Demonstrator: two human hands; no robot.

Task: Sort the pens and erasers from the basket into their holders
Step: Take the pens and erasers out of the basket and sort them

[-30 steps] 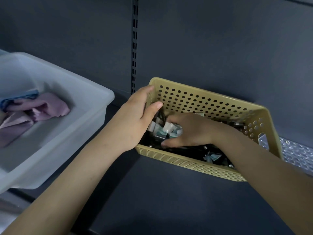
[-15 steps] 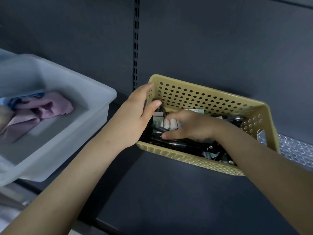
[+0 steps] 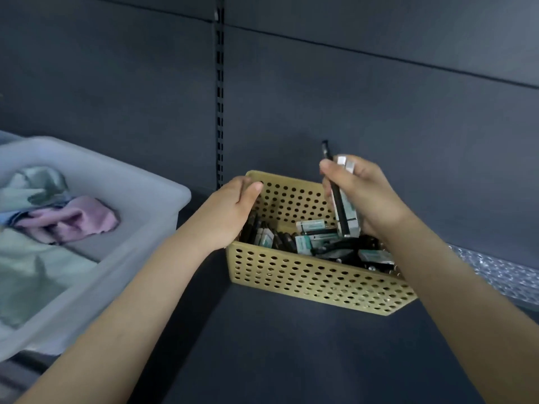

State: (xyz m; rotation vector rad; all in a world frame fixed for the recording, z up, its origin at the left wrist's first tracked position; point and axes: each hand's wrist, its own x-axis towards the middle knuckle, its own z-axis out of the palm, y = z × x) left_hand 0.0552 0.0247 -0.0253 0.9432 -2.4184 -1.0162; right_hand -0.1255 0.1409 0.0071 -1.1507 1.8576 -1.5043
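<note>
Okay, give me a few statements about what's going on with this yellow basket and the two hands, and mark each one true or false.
1. The right hand holds a black pen up above the basket. True.
2. The left hand rests inside the grey bin. False: its fingers grip the basket's left rim.
3. The basket is empty. False: pens and erasers lie in it.
4. A pink cloth lies in the bin left of the basket. True.
5. The basket's walls are solid. False: they are full of round holes.
</note>
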